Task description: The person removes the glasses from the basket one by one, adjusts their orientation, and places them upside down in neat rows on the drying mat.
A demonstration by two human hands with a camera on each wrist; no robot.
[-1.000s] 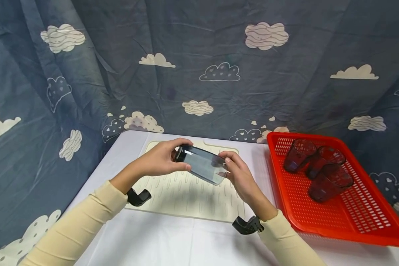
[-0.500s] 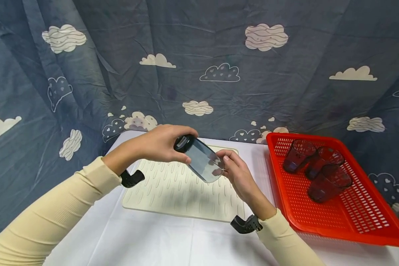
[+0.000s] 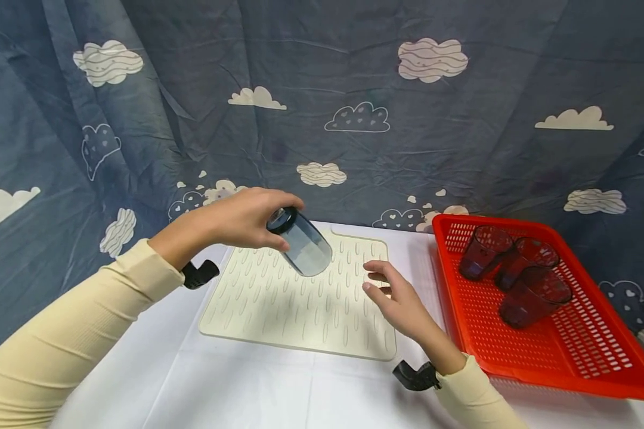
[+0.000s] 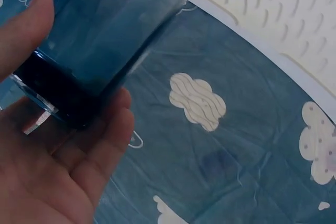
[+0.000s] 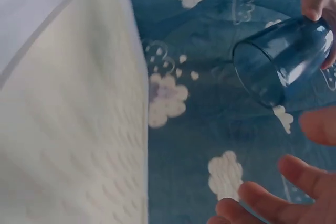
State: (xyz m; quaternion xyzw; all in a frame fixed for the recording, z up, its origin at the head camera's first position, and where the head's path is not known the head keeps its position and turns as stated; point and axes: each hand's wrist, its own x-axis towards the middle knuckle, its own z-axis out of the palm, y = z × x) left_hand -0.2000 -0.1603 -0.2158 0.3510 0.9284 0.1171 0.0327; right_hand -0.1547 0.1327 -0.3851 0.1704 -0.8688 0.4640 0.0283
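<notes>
My left hand (image 3: 247,217) grips a blue-tinted drinking glass (image 3: 307,247) by its dark, thick base, thumb on one side and fingers on the other. The glass tilts with its rim down and to the right, above the cream ribbed mat (image 3: 300,322). In the left wrist view the thumb and fingers wrap the base of the glass (image 4: 115,30). My right hand (image 3: 402,301) holds nothing; its fingers are spread and loosely bent over the mat's right side. The right wrist view shows the open rim of the glass (image 5: 283,59) apart from the right fingers (image 5: 268,203).
A red perforated basket (image 3: 515,351) stands on the white-covered table (image 3: 236,387) at the right. Several similar glasses (image 3: 536,298) lean together inside it. A dark cloth (image 3: 322,77) printed with clouds hangs behind the table.
The right hand has let go of the glass's rim end and drawn away to the right. The left hand has carried the glass left and tipped its rim further down.
</notes>
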